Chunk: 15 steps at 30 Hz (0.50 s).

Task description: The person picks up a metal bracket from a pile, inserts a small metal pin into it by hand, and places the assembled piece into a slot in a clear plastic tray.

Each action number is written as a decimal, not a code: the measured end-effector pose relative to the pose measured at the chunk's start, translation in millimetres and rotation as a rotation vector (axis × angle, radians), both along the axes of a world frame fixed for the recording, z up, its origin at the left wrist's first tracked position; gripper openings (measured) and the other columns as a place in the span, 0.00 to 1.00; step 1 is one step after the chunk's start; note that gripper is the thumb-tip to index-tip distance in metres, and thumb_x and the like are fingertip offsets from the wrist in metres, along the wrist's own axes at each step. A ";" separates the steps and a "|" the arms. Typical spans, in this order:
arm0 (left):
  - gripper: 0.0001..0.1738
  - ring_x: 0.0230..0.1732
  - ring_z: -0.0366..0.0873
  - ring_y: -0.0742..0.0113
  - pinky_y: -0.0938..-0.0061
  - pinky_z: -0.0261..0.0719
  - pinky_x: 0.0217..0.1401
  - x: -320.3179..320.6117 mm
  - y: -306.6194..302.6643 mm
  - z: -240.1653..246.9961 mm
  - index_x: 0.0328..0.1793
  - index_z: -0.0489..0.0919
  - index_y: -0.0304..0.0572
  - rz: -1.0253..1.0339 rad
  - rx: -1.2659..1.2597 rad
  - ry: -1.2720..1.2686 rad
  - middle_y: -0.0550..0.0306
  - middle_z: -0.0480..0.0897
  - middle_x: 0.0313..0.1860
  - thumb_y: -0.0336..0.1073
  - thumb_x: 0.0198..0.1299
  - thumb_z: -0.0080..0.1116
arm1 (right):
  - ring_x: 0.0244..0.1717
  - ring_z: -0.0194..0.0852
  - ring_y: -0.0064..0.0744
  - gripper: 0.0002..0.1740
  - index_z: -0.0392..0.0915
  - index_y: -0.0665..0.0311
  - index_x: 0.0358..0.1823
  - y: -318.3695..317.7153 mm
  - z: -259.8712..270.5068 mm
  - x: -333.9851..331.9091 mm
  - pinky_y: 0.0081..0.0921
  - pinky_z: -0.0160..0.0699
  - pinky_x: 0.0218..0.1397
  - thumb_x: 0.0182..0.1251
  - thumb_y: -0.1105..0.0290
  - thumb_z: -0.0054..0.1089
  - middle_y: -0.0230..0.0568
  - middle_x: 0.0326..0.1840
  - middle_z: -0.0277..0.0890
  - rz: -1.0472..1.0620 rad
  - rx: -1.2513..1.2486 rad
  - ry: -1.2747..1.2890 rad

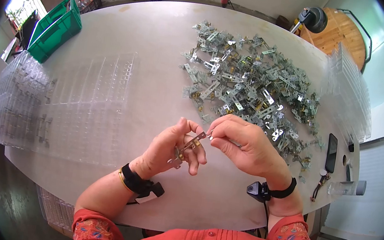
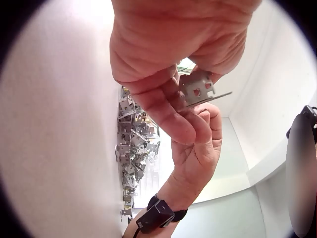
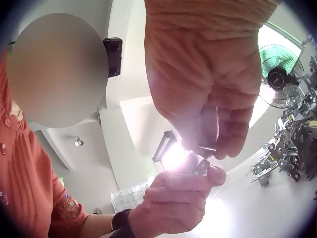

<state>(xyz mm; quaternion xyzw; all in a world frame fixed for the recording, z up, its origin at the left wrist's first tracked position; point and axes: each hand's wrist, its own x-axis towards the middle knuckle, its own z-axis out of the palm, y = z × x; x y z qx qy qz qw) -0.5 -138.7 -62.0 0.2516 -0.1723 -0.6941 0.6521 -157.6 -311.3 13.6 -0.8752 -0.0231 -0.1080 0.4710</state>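
My left hand holds a narrow metal bracket with a brass-coloured part on it, over the near middle of the table. In the left wrist view, the bracket shows a flat plate with small square holes between thumb and fingers. My right hand meets the bracket's upper end, thumb and fingertips pinching a small shiny metal piece. The right wrist view shows that thin piece at the right fingertips, just above the left fingers. Its exact kind I cannot tell.
A wide heap of similar metal brackets spreads beyond my right hand. Clear plastic trays lie at the left, with stacked ones at the far right. A green crate, a phone and a clear bottle stand near the edges.
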 end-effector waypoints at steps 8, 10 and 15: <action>0.29 0.72 0.76 0.46 0.54 0.77 0.69 -9.6 -6.2 -11.4 0.83 0.60 0.42 0.302 -0.153 -0.240 0.48 0.73 0.75 0.34 0.78 0.50 | 0.43 0.81 0.20 0.07 0.78 0.67 0.46 -9.5 -8.2 3.4 0.21 0.80 0.48 0.82 0.70 0.56 0.30 0.39 0.80 -0.305 0.451 0.070; 0.28 0.73 0.75 0.52 0.56 0.76 0.71 -15.9 -8.4 -6.1 0.83 0.62 0.43 0.435 -0.165 -0.326 0.49 0.73 0.76 0.35 0.80 0.48 | 0.43 0.82 0.20 0.08 0.78 0.67 0.45 -10.2 -11.6 5.3 0.20 0.80 0.47 0.82 0.68 0.56 0.29 0.38 0.80 -0.336 0.488 0.142; 0.23 0.73 0.75 0.58 0.58 0.74 0.73 -11.8 -10.0 -21.1 0.78 0.69 0.42 0.466 -0.159 -0.356 0.50 0.75 0.74 0.39 0.82 0.47 | 0.38 0.78 0.18 0.08 0.78 0.67 0.45 -8.6 -8.9 4.3 0.19 0.77 0.43 0.81 0.68 0.57 0.30 0.37 0.80 -0.333 0.477 0.284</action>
